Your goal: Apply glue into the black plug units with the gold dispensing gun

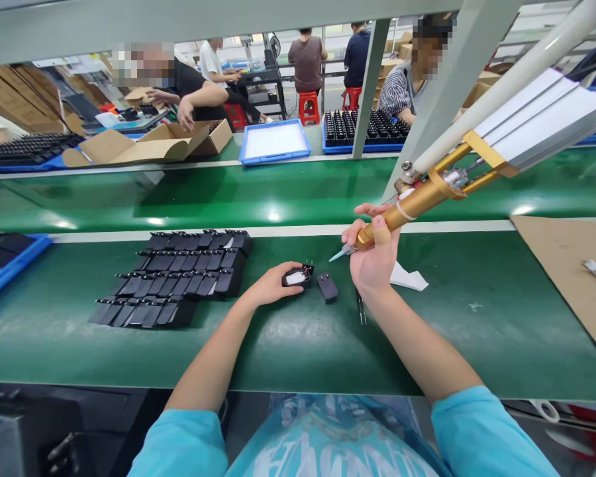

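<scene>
head view: rows of black housings (179,279) stand left; tweezers (361,311) lie half hidden by your right wrist (373,289). your left grip (273,285) holds a black casing (298,277) just left of a black cover (328,288); your right grip (376,255) clasps a gold dispenser (417,202), nozzle (338,255) aimed left. green bench (302,351) runs to its near edge.

Gold tool (402,211): grip partly hidden from me by the right hand (376,260). Tweezers (361,309): far end hidden by that wrist. Black housing (297,278), left hand (273,285): wiring (306,271) too small for me to trace. Blue tray (22,268), table's (298,358) left edge: cut off. Cardboard sheet (556,252), table's right edge: cut off. Two co-workers' heads (151,64): blurred.
</scene>
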The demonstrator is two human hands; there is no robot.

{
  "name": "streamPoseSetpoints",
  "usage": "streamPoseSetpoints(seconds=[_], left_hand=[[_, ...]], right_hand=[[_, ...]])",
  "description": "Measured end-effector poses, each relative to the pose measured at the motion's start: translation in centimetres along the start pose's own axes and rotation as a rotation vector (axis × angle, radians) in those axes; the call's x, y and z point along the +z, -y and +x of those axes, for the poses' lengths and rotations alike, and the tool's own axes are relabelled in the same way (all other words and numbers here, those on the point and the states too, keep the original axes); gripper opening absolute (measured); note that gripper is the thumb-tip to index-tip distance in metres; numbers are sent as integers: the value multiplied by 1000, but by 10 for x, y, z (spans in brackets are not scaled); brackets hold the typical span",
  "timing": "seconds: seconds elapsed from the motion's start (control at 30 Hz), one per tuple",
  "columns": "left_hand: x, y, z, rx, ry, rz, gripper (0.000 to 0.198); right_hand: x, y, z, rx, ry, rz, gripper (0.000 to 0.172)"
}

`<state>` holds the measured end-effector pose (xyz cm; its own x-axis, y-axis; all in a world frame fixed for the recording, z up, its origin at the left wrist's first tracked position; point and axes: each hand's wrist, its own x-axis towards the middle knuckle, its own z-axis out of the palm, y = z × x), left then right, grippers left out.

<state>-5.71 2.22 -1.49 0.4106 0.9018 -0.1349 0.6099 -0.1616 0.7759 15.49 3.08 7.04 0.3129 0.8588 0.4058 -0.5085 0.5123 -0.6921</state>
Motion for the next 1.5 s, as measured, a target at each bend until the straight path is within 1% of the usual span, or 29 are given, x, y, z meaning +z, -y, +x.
streamPoseSetpoints(seconds=[0.07, 0.13, 0.23, 0.37, 0.47, 0.57, 0.73, 0.87, 0.97, 1.1, 1.2, 1.33, 1.5], left_hand=[[0, -1, 0, -50, -34, 33, 44], [0, -4, -1, -64, -109, 67, 39], [1, -15, -5, -14, -236, 83, 36], [5, -31, -14, 47, -322, 105, 39], [10, -39, -18, 74, -333, 160, 38], [14, -43, -19, 103, -342, 186, 35], [15, -49, -22, 109, -400, 165, 34], [16, -54, -25, 120, -420, 161, 34], [16, -55, -25, 118, -423, 171, 35], [16, -53, -25, 99, -408, 174, 35], [17, -53, -24, 86, -394, 163, 36], [17, -54, -23, 73, -392, 154, 36], [17, -54, -21, 73, -402, 159, 37]], right_hand=[[1, 0, -1, 0, 6, 6, 18], [2, 1, -2, -2, 3, 12, 22], [5, 4, -4, 22, 8, 27, 30], [9, 8, -10, 67, 67, 98, 26], [12, 9, -15, 83, 110, 125, 23], [13, 10, -17, 82, 135, 110, 23], [14, 11, -18, 76, 152, 120, 25], [13, 10, -18, 71, 148, 117, 25], [13, 9, -18, 56, 134, 102, 23], [13, 8, -18, 42, 137, 111, 23], [12, 8, -17, 51, 156, 105, 27], [12, 9, -17, 73, 146, 96, 31], [12, 10, -18, 83, 162, 159, 36]])
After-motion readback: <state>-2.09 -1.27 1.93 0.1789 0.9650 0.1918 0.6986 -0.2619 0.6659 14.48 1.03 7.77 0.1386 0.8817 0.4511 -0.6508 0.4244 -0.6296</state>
